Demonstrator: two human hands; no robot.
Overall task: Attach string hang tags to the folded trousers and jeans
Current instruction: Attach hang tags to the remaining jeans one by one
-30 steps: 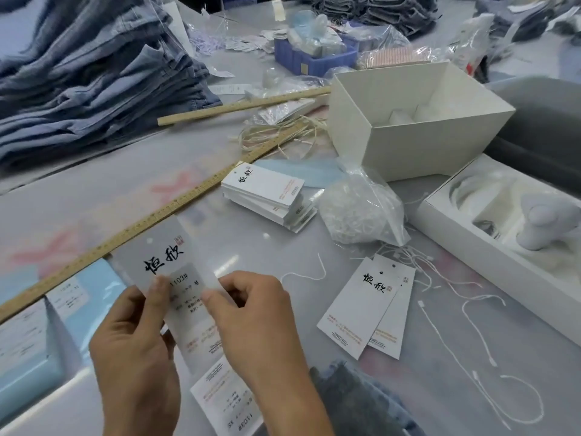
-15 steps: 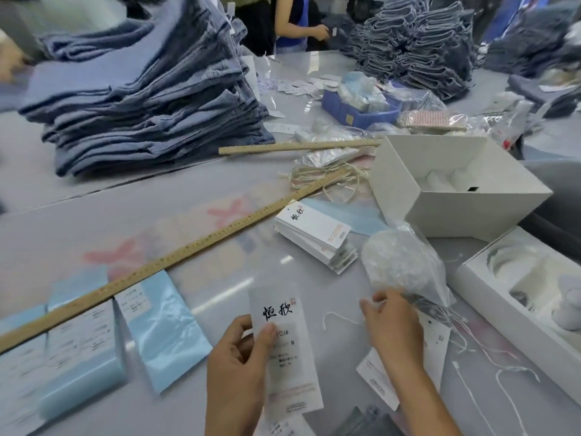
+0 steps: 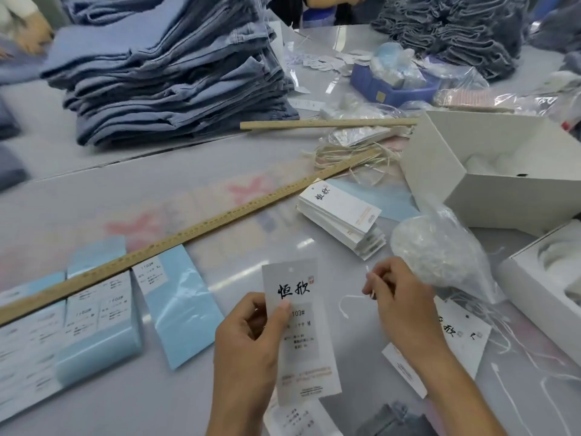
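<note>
A hang tag (image 3: pixel 295 322) is being held up while a string (image 3: pixel 355 298) is being picked for it.

The tag is being pinched upright by the left hand (image 3: pixel 248 344), thumb pressed on its printed face, the punched hole at the top left uncovered. The thin white string is being pinched at one end by the curled fingertips of the right hand (image 3: pixel 399 297), its free end trailing on the table (image 3: pixel 94 190) just beside the tag. A miss is being risked at the hole: the string is limp, the hole small (and the grip on the tag sits low, so the top may be flexing away). A snag among the loose strings (image 3: pixel 515 350) lying near the right hand is also being risked. The stack of folded jeans (image 3: pixel 176 73) is lying well apart at the far left, untagged as far as can be told.
</note>
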